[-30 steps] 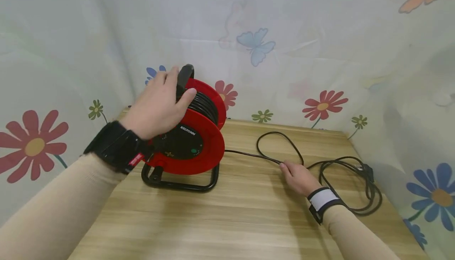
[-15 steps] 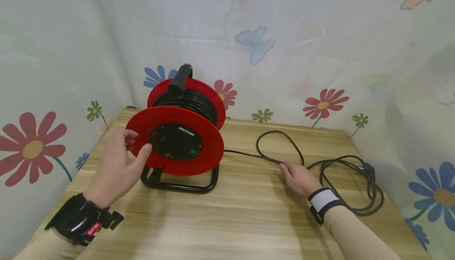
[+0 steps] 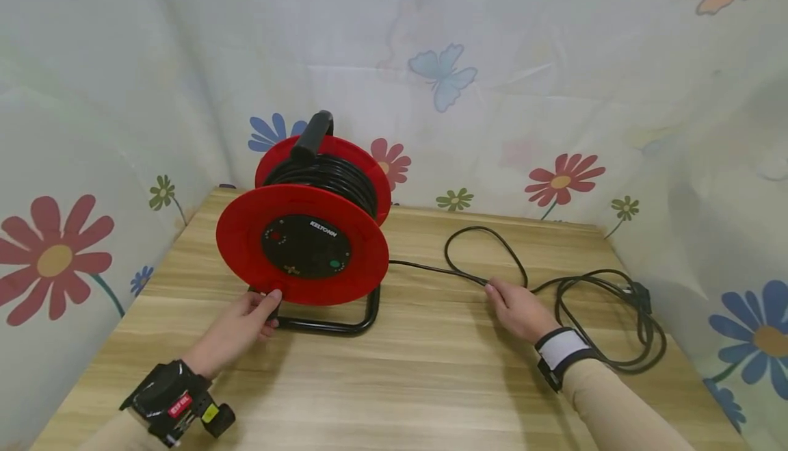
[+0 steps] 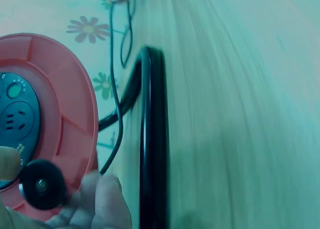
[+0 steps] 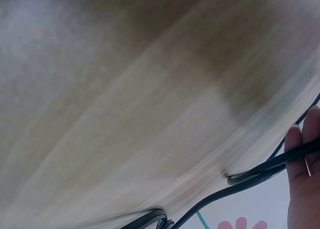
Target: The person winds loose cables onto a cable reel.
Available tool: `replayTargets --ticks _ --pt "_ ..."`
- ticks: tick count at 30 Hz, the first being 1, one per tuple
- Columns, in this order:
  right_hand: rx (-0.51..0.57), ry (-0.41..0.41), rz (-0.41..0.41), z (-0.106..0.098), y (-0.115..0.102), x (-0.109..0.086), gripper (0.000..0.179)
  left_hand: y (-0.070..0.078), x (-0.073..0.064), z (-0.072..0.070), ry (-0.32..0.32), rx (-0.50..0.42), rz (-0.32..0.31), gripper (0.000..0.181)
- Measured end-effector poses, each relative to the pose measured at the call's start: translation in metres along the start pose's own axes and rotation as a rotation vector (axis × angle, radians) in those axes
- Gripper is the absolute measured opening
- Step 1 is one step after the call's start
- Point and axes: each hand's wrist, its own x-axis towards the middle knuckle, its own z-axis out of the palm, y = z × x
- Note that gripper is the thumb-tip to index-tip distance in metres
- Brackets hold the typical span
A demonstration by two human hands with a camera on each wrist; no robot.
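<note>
A red cable reel [image 3: 363, 259] with black cable wound on its drum stands on a black tube frame [image 3: 332, 328], its dark socket panel facing me. At the reel's lower left my left hand [image 3: 234, 331] curls its thumb and fingers round the black crank knob [image 4: 42, 184], which the left wrist view shows end-on. Over to the right, my right hand [image 3: 522, 311] holds the black cable [image 3: 425, 265] between thumb and fingers. The cable runs from the reel's right side to that hand. In the right wrist view, cable lies across the fingers [image 5: 295, 171].
Loose cable loops [image 3: 615, 362] lie right of my right hand, with a black plug [image 3: 639, 298] among them. Another loop [image 3: 483, 229] lies behind that hand. The wooden tabletop [image 3: 394, 389] is bounded by a flower-printed curtain [image 3: 517, 129] at back and sides.
My left hand has left the reel's top handle, swung down past its left side and come round the crank knob. The right hand stays on the cable, nearly still.
</note>
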Motion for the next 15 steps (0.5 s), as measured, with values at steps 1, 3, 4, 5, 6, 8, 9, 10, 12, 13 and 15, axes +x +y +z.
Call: replayTargets --ticks 1,3,4,5,6,8,9,10,12,13,15 --pt "0.004 0.001 -0.004 0.0001 -0.0003 0.0 0.028 -0.0008 0.0011 0.0017 -0.026 -0.054 -0.016 0.061" --pt "0.008 0.006 -0.007 0.0006 -0.0008 -0.0002 0.026 -0.0023 0.0028 0.0045 -0.062 -0.146 -0.035 0.057" --pt "0.009 0.006 -0.008 0.0008 -0.0009 -0.0003 0.025 -0.0029 0.0034 0.0055 -0.075 -0.184 -0.043 0.055" --pt "0.008 0.005 -0.008 0.0011 -0.0009 -0.0005 0.025 -0.0034 0.0039 0.0062 -0.083 -0.22 -0.05 0.053" --pt "0.007 0.004 -0.009 0.0013 -0.0008 -0.0006 0.025 -0.004 0.0044 0.0068 -0.089 -0.247 -0.059 0.052" --pt "0.003 0.004 -0.007 0.0018 -0.0004 -0.0009 0.025 -0.0053 0.005 0.0074 -0.098 -0.282 -0.067 0.05" --pt "0.0 0.007 -0.007 0.002 -0.0001 -0.0011 0.026 -0.0059 0.0053 0.0076 -0.1 -0.293 -0.069 0.049" --pt "-0.002 0.011 -0.007 0.0022 0.0001 -0.0012 0.026 -0.0065 0.0056 0.0076 -0.102 -0.302 -0.071 0.049" --pt "-0.003 0.015 -0.011 0.0026 0.0008 -0.0014 0.028 -0.0073 0.0059 0.0078 -0.107 -0.313 -0.073 0.048" --pt "-0.002 0.018 -0.013 0.0027 0.0011 -0.0015 0.029 -0.0076 0.006 0.008 -0.108 -0.32 -0.078 0.047" --pt "-0.003 0.022 -0.015 0.0028 0.0017 -0.0015 0.031 -0.008 0.0061 0.0083 -0.107 -0.332 -0.085 0.045"
